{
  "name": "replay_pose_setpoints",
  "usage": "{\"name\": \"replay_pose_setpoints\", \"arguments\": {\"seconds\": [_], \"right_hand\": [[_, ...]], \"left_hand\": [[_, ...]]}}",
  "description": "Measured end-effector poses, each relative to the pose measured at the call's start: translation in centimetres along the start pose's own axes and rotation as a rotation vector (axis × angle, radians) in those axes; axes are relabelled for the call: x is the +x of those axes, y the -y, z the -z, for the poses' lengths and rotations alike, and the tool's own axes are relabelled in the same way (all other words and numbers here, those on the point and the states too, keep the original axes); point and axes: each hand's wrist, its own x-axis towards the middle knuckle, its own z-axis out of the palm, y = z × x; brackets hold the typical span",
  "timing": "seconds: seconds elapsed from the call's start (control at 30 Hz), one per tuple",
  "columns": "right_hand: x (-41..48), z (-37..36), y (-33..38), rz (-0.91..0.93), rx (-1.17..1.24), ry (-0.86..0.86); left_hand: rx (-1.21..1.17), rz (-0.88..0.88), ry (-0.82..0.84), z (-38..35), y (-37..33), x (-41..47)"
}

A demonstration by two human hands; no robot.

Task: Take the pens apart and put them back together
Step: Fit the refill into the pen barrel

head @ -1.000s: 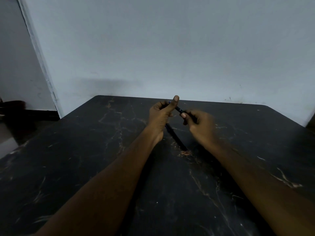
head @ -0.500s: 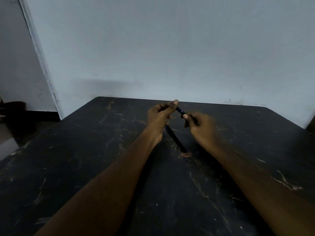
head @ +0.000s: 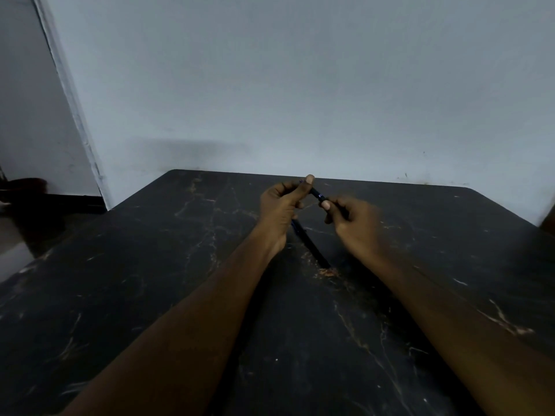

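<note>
Pen (head: 316, 194) spans my hands near bench (head: 150, 265) far edge: left hand (head: 282, 211) pinches far end, right hand (head: 353, 223) grips near end. Second pen (head: 310, 246) lies between wrists.

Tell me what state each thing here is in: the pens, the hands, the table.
Dark pen held up: gripped at both ends, off the table; whether it is apart or whole cannot be told.
Second dark pen: lying flat on the table, untouched.
Left hand: closed on the held pen.
Right hand: closed on the same pen.
Black marble-patterned table: bears the second pen.
</note>
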Motion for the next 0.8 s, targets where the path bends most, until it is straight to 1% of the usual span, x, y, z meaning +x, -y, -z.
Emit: {"name": "replay_pose_setpoints", "arguments": {"seconds": [0.1,0.27,0.33,0.47,0.53,0.7,0.8], "right_hand": [[-0.04,0.11,0.0,0.01,-0.013,0.0],[-0.05,0.37,-0.24,0.013,-0.002,-0.02],[-0.05,0.38,-0.2,0.006,-0.011,-0.019],[-0.13,0.3,0.03,0.015,-0.004,-0.006],[-0.22,0.23,0.11,0.015,-0.003,-0.002],[0.11,0.1,-0.43,-0.005,0.015,0.014],[0.17,0.07,-0.61,-0.021,0.018,0.003]], "left_hand": [[-0.021,0.022,0.044,-0.06,-0.22,-0.04],[-0.075,0.018,0.184,-0.19,-0.69,-0.34],[-0.039,-0.009,0.169,-0.13,-0.53,-0.36],[0.019,-0.033,0.033,-0.15,-0.03,-0.25],[0.028,-0.034,0.005,-0.15,0.12,-0.03],[-0.044,0.025,0.109,-0.17,-0.45,-0.21],[-0.081,0.021,0.166,-0.11,-0.58,-0.21]]}}
